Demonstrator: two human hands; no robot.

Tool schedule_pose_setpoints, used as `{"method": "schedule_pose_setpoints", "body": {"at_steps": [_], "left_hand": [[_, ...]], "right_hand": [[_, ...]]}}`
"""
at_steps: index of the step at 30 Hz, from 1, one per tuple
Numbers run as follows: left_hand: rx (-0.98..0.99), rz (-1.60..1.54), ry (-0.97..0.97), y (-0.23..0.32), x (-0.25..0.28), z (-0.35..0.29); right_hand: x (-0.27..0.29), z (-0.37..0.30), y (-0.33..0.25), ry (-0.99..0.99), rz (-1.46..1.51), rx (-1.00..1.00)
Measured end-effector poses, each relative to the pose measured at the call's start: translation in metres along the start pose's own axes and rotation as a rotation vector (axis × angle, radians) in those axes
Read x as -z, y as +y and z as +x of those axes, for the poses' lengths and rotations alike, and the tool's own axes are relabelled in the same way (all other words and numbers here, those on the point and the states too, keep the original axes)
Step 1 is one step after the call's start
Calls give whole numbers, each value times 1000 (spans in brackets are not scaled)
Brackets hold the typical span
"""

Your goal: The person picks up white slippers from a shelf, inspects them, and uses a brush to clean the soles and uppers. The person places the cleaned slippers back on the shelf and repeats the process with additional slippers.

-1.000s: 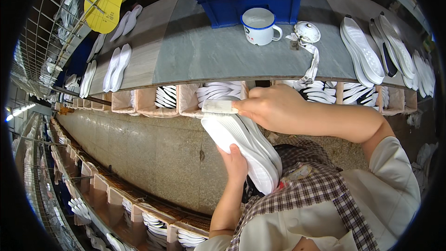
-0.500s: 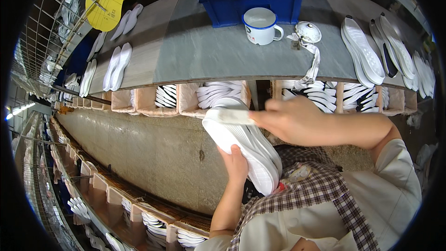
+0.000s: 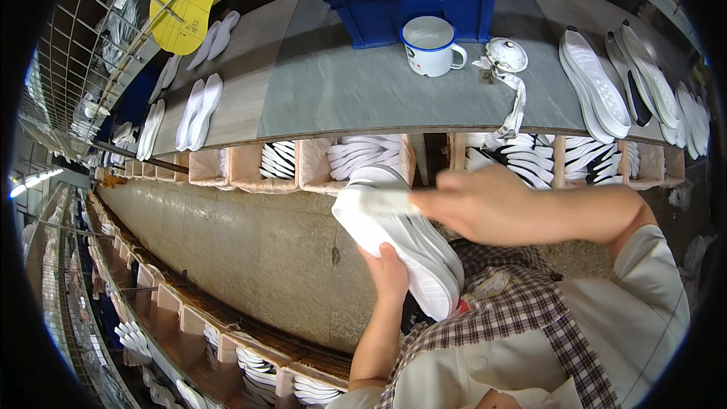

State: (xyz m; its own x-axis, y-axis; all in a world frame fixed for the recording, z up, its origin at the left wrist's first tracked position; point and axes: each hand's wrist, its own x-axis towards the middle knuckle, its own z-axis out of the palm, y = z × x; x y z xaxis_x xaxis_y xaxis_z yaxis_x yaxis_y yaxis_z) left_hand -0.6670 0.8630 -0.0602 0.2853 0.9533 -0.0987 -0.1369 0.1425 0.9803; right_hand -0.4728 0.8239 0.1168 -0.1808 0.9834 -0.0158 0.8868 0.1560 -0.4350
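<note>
We see a grey bench [image 3: 326,95] w/ a blue crate [image 3: 413,11] at back, white mug [image 3: 430,60] in front, metal-looking lid [image 3: 506,53] & white strip [image 3: 518,98] nearby, plus white L-side soles [image 3: 206,110] & R-side soles [image 3: 598,87].

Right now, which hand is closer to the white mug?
Right. In the picture, the right hand is below the mug, slightly rightward; the left hand, holding the white soles, is farther below, slightly leftward.

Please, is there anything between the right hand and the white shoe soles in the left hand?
Yes: a pale flat tool, blurred, held in the right hand, reaches across the far end of the white soles. Nothing else visible stands between them.
</note>
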Motion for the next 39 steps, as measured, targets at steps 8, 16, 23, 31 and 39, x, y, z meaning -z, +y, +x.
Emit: {"method": "schedule_pose_setpoints", "body": {"at_steps": [8,16,23,31,39], "left_hand": [[-155,159,-146,5,-1,-1],[-109,148,-55,15,2,3],[323,-528,47,26,1,12],[94,-429,340,36,35,24],[-207,-151,354,39,28,25]], "right_hand": [[3,67,23,590,91,113],[1,-10,6,385,66,307],[2,69,35,648,216,6],[-22,-15,24,418,517,17],[-53,-42,-14,465,144,100]]}}
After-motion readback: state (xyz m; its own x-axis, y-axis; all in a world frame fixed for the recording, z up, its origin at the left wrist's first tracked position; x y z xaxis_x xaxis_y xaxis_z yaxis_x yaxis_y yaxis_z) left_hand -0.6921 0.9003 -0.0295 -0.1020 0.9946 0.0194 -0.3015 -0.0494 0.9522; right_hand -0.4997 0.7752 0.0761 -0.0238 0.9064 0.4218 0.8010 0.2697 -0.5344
